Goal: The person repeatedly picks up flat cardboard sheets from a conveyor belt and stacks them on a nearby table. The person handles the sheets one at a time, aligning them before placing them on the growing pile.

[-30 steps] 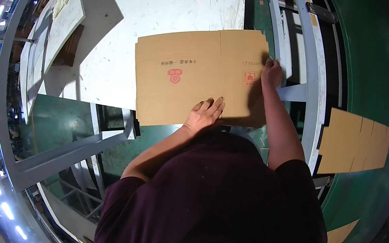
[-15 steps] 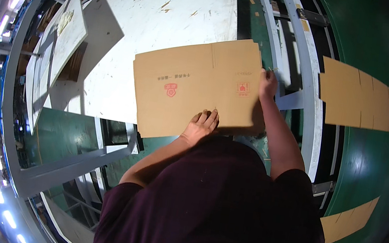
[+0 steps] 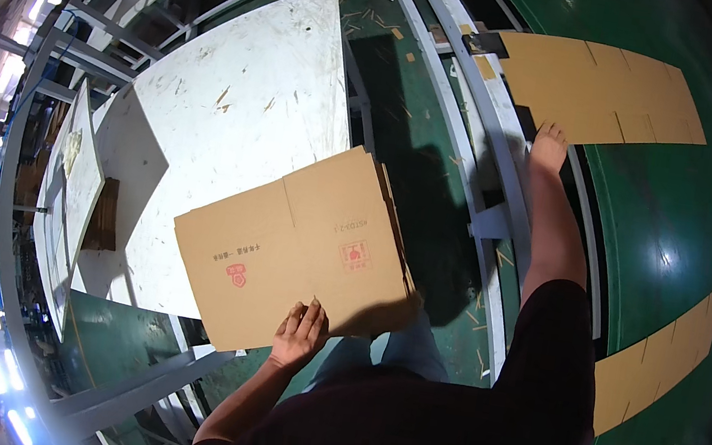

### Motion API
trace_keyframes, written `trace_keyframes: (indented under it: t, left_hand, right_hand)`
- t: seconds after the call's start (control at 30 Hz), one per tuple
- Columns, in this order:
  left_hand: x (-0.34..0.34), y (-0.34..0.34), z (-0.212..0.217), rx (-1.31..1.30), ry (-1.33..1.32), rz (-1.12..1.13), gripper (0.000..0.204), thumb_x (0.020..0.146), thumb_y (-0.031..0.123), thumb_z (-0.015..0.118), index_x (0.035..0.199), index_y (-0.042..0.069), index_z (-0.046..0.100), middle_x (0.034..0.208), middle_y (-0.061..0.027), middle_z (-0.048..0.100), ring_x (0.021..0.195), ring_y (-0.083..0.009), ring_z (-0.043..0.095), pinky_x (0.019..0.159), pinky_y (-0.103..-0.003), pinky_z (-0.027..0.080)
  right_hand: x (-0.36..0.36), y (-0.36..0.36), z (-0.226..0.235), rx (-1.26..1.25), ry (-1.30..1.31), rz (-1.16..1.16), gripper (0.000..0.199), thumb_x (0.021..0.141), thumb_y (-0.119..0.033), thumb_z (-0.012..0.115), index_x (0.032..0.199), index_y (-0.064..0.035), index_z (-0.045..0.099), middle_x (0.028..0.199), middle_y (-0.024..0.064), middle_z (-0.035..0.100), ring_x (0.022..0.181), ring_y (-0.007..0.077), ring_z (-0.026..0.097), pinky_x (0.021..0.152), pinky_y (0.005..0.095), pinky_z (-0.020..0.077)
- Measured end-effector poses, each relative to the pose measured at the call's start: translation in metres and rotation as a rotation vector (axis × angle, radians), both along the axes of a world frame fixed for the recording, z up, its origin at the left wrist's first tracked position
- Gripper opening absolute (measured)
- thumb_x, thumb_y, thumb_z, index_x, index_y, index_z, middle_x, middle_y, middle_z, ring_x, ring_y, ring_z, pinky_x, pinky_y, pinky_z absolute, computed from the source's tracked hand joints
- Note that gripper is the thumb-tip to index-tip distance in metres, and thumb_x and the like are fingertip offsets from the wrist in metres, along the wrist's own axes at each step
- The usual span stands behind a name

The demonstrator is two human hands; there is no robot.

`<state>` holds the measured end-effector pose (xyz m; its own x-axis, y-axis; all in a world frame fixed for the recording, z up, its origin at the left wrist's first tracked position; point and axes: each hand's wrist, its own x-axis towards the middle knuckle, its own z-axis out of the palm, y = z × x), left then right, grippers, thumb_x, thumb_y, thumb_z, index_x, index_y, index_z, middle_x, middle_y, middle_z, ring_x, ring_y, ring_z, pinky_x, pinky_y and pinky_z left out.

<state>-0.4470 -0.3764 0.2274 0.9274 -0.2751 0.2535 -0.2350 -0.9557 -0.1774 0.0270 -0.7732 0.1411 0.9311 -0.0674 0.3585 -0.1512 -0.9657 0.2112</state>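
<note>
A stack of brown cardboard sheets [image 3: 286, 204] with small red prints lies on the near part of the white table [image 3: 259, 72], overhanging it toward my body. Extra layers show along its right side. My left hand [image 3: 301, 335] rests on the near edge of the top sheet, its fingers stretched out and lying flat. Far to the right, my right hand [image 3: 551, 148] is at the near corner of a separate slotted cardboard sheet [image 3: 611, 94]. Its fingertips lap over the edge and appear closed on it; the thumb is hidden.
Beside the table runs a grey metal rail [image 3: 471, 84], then a green belt-like surface [image 3: 649, 209]. Another slotted cardboard sheet [image 3: 655, 360] lies on that surface nearer me. A tilted white board [image 3: 72, 201] stands at the left. Cardboard scraps [image 3: 383, 26] litter the floor.
My right hand has left the stack's right edge and reached out to the separate sheet. My left hand stays on the stack. The view has turned to the right.
</note>
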Motion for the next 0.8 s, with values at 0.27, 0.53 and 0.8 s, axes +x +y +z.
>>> trace_keyframes:
  t: [0.27, 0.53, 0.8]
  left_hand:
    - [-0.012, 0.005, -0.003, -0.045, 0.18, 0.037, 0.051, 0.075, 0.037, 0.067, 0.118, 0.011, 0.057, 0.128, -0.007, 0.053, 0.107, -0.03, 0.056, 0.085, -0.038, 0.051]
    - [-0.01, 0.003, 0.0, -0.097, 0.073, 0.016, 0.054, 0.069, 0.032, 0.07, 0.116, 0.009, 0.056, 0.124, -0.0071, 0.053, 0.106, -0.0283, 0.053, 0.085, -0.034, 0.05]
    - [-0.02, 0.008, -0.07, -0.38, 0.115, -0.031, 0.043, 0.091, 0.039, 0.047, 0.118, 0.006, 0.055, 0.108, -0.0148, 0.061, 0.102, -0.0304, 0.057, 0.089, -0.044, 0.045]
  right_hand:
    - [-0.039, 0.01, 0.18, 0.298, -0.136, 0.347, 0.019, 0.086, -0.011, 0.049, 0.1, -0.0014, 0.059, 0.081, 0.0181, 0.065, 0.078, 0.0372, 0.064, 0.066, 0.0439, 0.0514]
    - [-0.199, 0.024, 0.378, 1.644, -0.018, 0.603, 0.034, 0.091, -0.018, 0.052, 0.118, 0.0026, 0.056, 0.099, 0.0049, 0.065, 0.082, 0.0096, 0.061, 0.067, 0.0231, 0.0473]
    - [-0.353, 0.182, 0.247, 1.674, 0.549, 0.64, 0.034, 0.085, -0.014, 0.06, 0.117, -0.0012, 0.057, 0.098, 0.0054, 0.064, 0.081, 0.012, 0.063, 0.068, 0.0248, 0.0521]
